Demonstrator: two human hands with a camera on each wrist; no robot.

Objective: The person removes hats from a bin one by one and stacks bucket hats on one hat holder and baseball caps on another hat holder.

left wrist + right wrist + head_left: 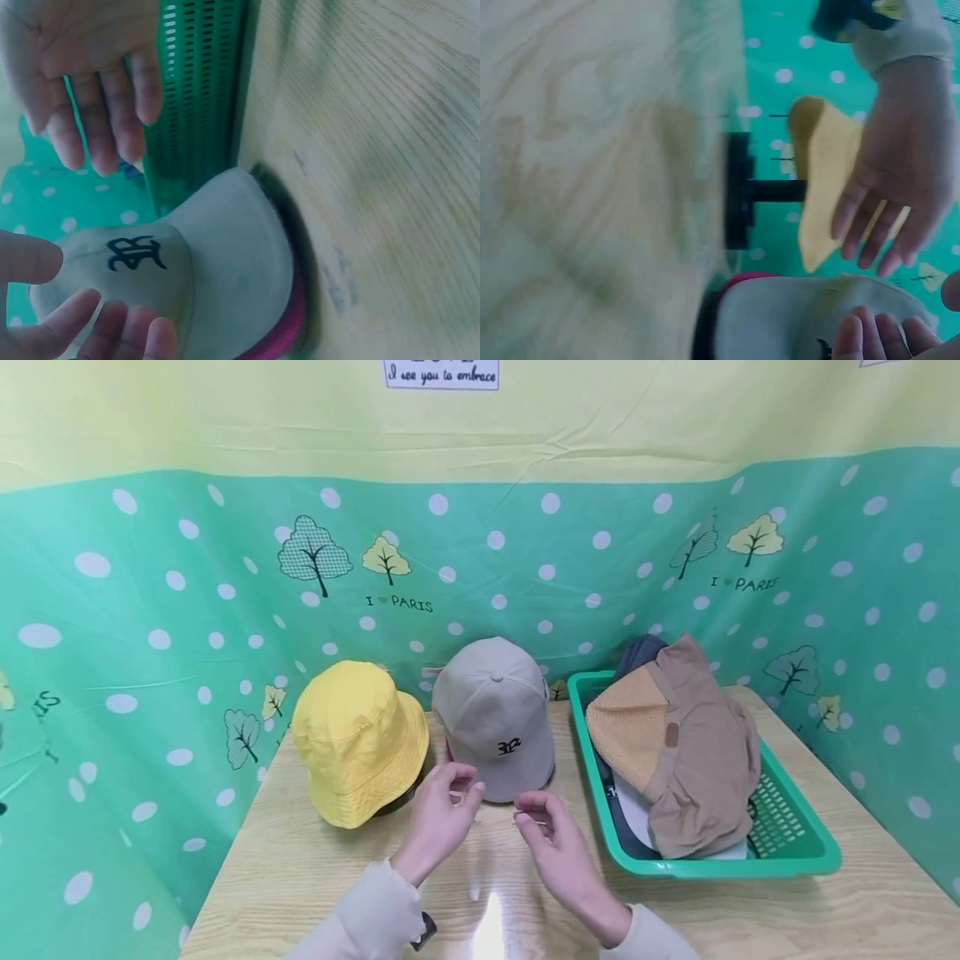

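Observation:
A grey baseball cap (pixel 491 710) with a black letter emblem stands at the back middle of the table, its brim toward me. Magenta shows beneath that brim in the left wrist view. Just in front of the brim's left side is my left hand (pixel 446 814), fingers loosely bent and nothing in them. My right hand (pixel 558 852) hovers off the brim's right side, likewise holding nothing, palm turned toward the other hand. To the left of the cap, a yellow bucket hat (pixel 356 735) sits tilted on a black stand (pixel 772 191).
At the right stands a green plastic basket (pixel 806 839) piled with headwear. On top lie a brown cloth hat (pixel 708 760) and a tan knitted hat (pixel 630 722), with dark and white items under them. A polka-dot curtain (pixel 517 560) hangs behind the wooden table (pixel 300 885).

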